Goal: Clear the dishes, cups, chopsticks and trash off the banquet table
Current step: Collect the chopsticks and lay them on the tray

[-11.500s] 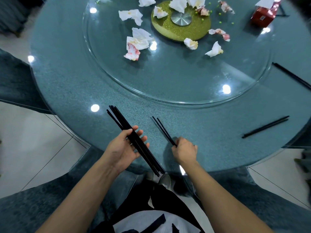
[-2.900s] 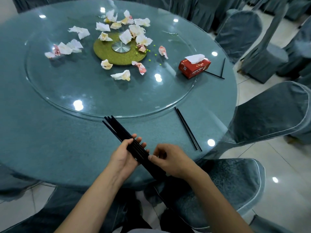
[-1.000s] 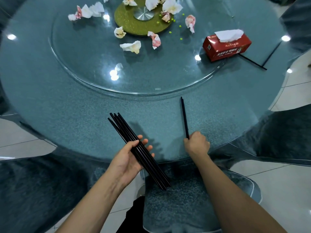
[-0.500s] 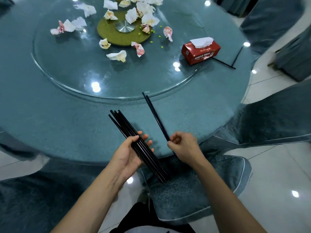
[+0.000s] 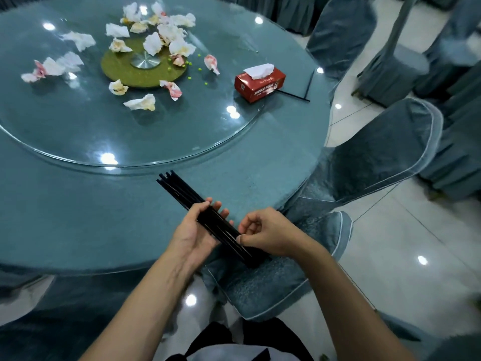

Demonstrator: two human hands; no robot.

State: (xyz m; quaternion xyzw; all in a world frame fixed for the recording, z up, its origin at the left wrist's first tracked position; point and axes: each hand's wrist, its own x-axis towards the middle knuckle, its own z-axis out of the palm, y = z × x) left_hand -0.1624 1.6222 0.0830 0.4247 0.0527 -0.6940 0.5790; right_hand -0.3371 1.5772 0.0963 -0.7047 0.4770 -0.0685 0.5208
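Fingers point(image 5: 216, 208) of the left hand point(image 5: 192, 233) are curled round the chopstick bundle point(image 5: 197, 204), pinched by the right hand point(image 5: 268, 231); two loose chopsticks point(image 5: 307, 86) lie right of the tissue box point(image 5: 260, 83), nearer the right hand

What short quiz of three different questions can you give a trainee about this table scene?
1. True or false: the left hand holds a bundle of black chopsticks.
2. Where do the two loose chopsticks lie? A) beside the red tissue box B) on the gold disc C) on a chair
3. What white litter covers the glass turntable?

Key: 1 true; 2 A; 3 crumpled napkins.
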